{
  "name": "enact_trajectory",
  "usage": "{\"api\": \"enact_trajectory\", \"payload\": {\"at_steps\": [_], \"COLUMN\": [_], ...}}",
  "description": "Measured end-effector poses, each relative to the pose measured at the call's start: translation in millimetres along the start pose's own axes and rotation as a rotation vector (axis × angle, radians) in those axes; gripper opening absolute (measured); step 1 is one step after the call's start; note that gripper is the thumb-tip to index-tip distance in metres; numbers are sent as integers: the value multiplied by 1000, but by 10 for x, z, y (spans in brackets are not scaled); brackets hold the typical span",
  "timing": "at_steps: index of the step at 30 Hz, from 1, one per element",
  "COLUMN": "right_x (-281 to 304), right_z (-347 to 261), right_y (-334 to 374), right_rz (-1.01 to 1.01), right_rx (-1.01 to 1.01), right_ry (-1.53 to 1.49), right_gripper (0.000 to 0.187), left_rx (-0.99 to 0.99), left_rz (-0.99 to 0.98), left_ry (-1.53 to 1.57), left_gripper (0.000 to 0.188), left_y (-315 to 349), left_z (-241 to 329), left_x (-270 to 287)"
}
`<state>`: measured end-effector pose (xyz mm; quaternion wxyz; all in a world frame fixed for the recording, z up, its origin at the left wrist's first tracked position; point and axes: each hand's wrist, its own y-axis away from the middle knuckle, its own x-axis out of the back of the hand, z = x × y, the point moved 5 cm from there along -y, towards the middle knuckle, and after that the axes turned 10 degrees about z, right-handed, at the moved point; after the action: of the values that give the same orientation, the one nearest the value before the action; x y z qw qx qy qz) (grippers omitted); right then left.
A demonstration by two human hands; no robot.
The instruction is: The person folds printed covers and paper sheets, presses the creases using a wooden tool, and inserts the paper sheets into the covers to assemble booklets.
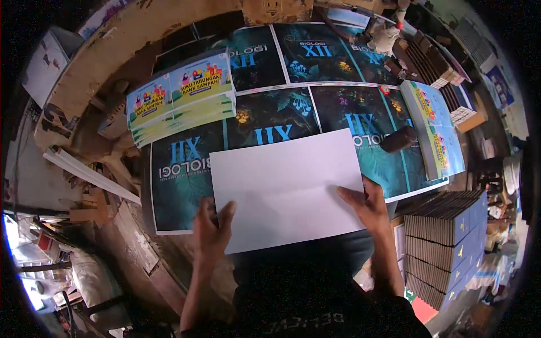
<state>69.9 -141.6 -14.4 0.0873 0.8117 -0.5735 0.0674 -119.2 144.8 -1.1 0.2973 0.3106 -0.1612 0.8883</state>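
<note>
A blank white sheet of paper (287,186) spans the space between my hands, tilted a little and covering part of the table in front of me. At its left edge, my left hand (213,225) grips it with the thumb near the border. My right hand (369,205) pinches the opposite side, thumb lying on the white face and fingers behind. Whether it is one sheet or several together I cannot tell. Beneath it, large dark teal printed cover sheets (186,208) cover the tabletop. A stack of colourful yellow-green printed covers (180,98) sits at the far left.
Another stack of bright printed covers (434,129) stands at the table's right, beside a dark rounded block (399,139). Below it, to my right, rises a tall pile of blue-covered books (445,248). More stacked books (434,62) line the far right. Long white strips (93,173) jut out on the left.
</note>
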Motion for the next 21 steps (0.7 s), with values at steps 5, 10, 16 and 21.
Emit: {"api": "enact_trajectory", "payload": {"at_steps": [5, 10, 16, 21], "right_x": [19, 5, -75, 52], "right_z": [7, 64, 20, 170], "right_y": [3, 28, 56, 107], "right_rz": [19, 18, 55, 131], "right_rx": [-28, -42, -68, -63], "right_ry": [42, 21, 9, 26], "right_gripper": [40, 41, 44, 46], "left_rx": [-364, -644, -646, -669], "left_rz": [-8, -354, -543, -506], "left_ry": [-252, -245, -401, -354], "left_gripper": [54, 87, 116, 119], "left_y": [8, 206, 254, 176], "left_z": [19, 110, -143, -81], "left_x": [355, 233, 154, 147]}}
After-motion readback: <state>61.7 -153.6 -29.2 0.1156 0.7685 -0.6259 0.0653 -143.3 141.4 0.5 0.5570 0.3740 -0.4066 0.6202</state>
